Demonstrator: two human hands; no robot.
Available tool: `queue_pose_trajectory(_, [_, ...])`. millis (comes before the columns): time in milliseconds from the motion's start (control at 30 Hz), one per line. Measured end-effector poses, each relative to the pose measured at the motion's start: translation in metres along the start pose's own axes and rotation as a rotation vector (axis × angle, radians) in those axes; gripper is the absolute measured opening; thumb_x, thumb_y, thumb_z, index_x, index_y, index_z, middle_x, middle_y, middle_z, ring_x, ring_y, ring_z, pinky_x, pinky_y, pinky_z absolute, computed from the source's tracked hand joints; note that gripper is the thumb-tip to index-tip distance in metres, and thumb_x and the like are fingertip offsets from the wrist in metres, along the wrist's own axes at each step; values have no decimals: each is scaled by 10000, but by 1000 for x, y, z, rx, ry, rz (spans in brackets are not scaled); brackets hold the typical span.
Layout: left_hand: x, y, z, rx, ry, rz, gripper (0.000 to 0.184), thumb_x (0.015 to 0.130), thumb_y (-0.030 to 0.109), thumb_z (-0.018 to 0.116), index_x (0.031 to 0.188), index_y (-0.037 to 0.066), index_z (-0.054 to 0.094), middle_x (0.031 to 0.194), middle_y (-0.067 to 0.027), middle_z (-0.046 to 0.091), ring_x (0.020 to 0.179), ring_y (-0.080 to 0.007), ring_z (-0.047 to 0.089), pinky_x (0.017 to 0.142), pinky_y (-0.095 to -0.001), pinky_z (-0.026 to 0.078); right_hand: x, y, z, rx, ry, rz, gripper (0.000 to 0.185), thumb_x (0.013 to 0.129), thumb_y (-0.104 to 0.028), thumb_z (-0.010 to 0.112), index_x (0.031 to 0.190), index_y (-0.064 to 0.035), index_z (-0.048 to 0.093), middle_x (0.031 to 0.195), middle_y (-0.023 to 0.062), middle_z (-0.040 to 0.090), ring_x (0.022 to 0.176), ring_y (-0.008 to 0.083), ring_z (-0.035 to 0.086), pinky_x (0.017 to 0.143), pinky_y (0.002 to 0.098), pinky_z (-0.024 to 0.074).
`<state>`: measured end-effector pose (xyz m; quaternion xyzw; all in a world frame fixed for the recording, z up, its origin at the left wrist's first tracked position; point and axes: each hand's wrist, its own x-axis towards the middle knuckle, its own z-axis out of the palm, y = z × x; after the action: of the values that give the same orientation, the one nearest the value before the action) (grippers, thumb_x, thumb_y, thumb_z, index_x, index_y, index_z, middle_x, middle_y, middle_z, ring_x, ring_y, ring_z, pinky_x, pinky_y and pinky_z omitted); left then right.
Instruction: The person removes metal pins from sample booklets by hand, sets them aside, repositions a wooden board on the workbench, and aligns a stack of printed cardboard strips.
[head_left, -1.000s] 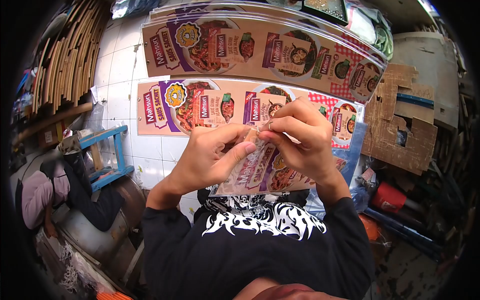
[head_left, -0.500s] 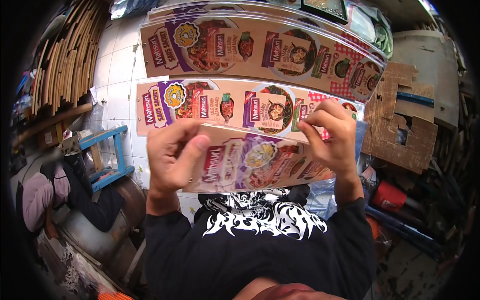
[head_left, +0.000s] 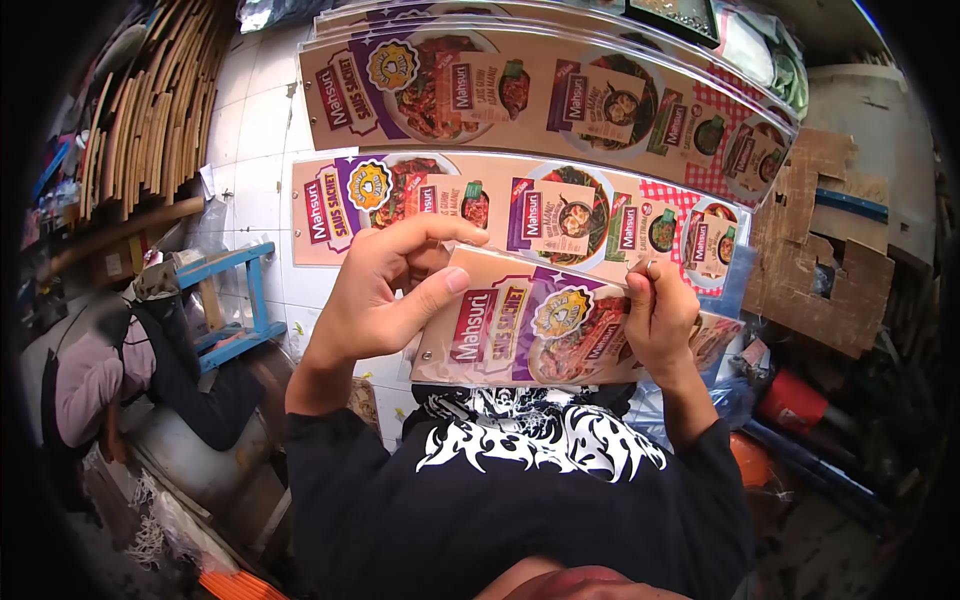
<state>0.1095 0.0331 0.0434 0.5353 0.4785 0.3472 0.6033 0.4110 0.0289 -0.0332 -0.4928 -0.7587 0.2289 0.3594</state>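
A long printed sauce-sachet panel (head_left: 490,345) in clear plastic lies tilted against my shirt. My left hand (head_left: 385,300) is at its upper left corner, thumb and index finger apart, the thumb tip near the panel's face. Whether the other fingers touch the panel's back is hidden. My right hand (head_left: 662,315) is closed in a pinch at the upper edge, fingers curled over the panel's right part. Just beyond lies a matching panel (head_left: 325,240), flat. Farther off is an overlapping stack of such panels (head_left: 535,100).
Brown board strips (head_left: 150,120) stand at the left, above a blue frame (head_left: 255,290). Another person's dark-trousered leg (head_left: 200,385) is at the lower left. A cut cardboard sheet (head_left: 830,235) and a red object (head_left: 792,398) are at the right. A black tray (head_left: 680,18) stands at the back.
The panel by my shirt has shifted right, its print now sharper. My right hand has dropped to its upper edge. My left hand has moved right, index finger stretched out more.
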Motion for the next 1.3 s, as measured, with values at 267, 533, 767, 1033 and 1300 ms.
queue_pose_trajectory(267, [36, 34, -18, 444, -303, 21, 79, 854, 41, 610, 874, -33, 628, 692, -74, 628, 562, -126, 603, 524, -278, 464, 19, 3, -28, -141, -68, -213, 111, 860, -73, 668, 847, -31, 566, 663, 103, 560, 500, 279, 554, 464, 361, 419])
queue_pose_trajectory(533, [53, 32, -16, 792, -457, 432, 33, 768, 19, 598, 790, -5, 592, 626, -119, 546, 506, -272, 547, 498, -340, 432, 25, 1, -37, -219, -91, -276, 113, 848, -63, 678, 852, -25, 572, 652, 98, 551, 491, 265, 549, 450, 362, 412])
queue_pose_trajectory(767, [56, 28, 1, 557, -67, 334, 75, 830, 35, 593, 794, -28, 573, 631, -44, 557, 541, -60, 489, 493, -231, 380, 23, 1, -33, -153, 97, -214, 95, 874, -38, 660, 844, -17, 573, 650, 107, 557, 513, 268, 572, 472, 349, 421])
queue_pose_trajectory(1033, [48, 7, 24, 354, 314, 351, 92, 851, 42, 591, 789, -24, 575, 623, -28, 541, 530, -65, 476, 488, -235, 369, 14, -8, -25, -67, 132, -62, 100, 895, -50, 649, 850, -7, 571, 668, 129, 573, 529, 287, 582, 481, 353, 425])
queue_pose_trajectory(1300, [34, 29, -42, -166, 421, 510, 125, 982, 98, 500, 972, -7, 565, 742, -23, 545, 623, -62, 503, 545, -202, 423, 0, -1, -31, -103, 108, 68, 112, 932, -79, 616, 866, 1, 572, 693, 134, 574, 533, 257, 555, 509, 337, 434])
